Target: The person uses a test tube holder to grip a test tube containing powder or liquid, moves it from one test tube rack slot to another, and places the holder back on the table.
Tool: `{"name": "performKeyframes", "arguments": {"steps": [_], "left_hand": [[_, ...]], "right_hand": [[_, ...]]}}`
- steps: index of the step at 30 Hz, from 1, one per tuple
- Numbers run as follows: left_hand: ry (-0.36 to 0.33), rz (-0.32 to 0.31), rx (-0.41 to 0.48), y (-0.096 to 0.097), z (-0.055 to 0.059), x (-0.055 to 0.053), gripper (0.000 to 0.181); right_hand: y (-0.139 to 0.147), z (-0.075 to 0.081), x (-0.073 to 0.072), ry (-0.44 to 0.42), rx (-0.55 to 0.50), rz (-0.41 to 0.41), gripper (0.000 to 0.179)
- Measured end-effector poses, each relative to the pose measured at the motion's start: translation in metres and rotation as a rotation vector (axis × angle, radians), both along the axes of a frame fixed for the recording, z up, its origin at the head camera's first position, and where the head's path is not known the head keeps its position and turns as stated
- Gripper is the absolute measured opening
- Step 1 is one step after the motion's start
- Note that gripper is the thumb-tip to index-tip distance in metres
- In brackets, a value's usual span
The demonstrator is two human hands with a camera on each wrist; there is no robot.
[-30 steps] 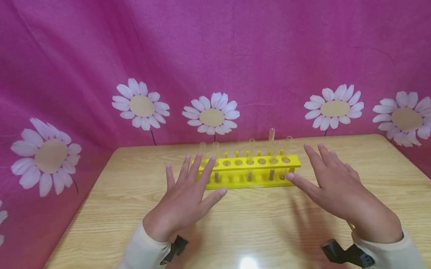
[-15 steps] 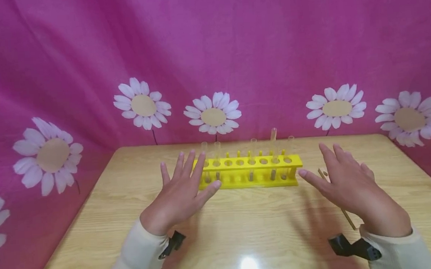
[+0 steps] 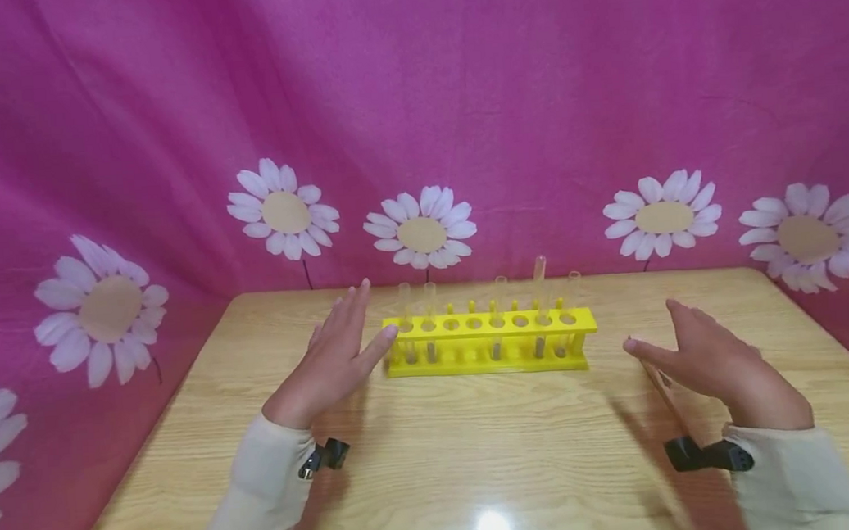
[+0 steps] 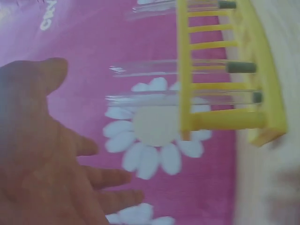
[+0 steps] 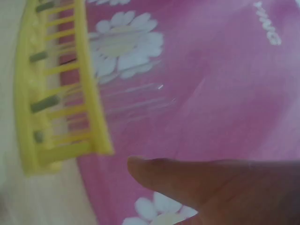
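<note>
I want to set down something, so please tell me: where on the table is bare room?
A wide bare patch of table lies in front of the rack, between the left hand and right hand. Another lies between the left hand and the table's left edge. Crowded: the rack's left end, near that hand, and around the stick, near the right hand.

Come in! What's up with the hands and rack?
Left hand, right hand: empty. Yellow rack upright between, holding test tubes. Thin stick near right hand.
</note>
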State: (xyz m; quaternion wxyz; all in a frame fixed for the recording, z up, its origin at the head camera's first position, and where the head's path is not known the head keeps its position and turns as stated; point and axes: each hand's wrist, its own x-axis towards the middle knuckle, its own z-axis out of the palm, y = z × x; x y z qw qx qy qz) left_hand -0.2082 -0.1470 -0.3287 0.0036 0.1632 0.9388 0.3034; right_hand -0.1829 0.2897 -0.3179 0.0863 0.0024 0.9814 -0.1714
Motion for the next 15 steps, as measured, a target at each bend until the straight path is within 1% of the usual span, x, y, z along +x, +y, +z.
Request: {"name": "performKeyframes", "arguments": {"steps": [2, 4, 7, 9, 12, 15], "left_hand": [[-0.004, 0.002, 0.066, -0.002, -0.006, -0.006, 0.085], [-0.032, 0.014, 0.132, -0.003, -0.011, -0.01, 0.086], [-0.054, 0.019, 0.197, -0.002, -0.019, -0.017, 0.086], [-0.061, 0.026, 0.217, 0.0, -0.023, -0.021, 0.085], [-0.046, 0.033, 0.223, 0.003, -0.031, -0.027, 0.082], [-0.044, 0.041, 0.232, 0.005, -0.037, -0.031, 0.081]], "right_hand": [[0.001, -0.006, -0.004, -0.031, -0.022, -0.002, 0.113], [0.003, -0.011, -0.006, -0.051, -0.032, -0.005, 0.111], [0.006, -0.018, -0.009, -0.072, -0.037, -0.009, 0.107], [0.009, -0.02, -0.01, -0.082, -0.034, -0.006, 0.104], [0.013, -0.024, -0.011, -0.114, -0.038, -0.01, 0.102], [0.015, -0.028, -0.012, -0.114, -0.044, -0.017, 0.095]]}}
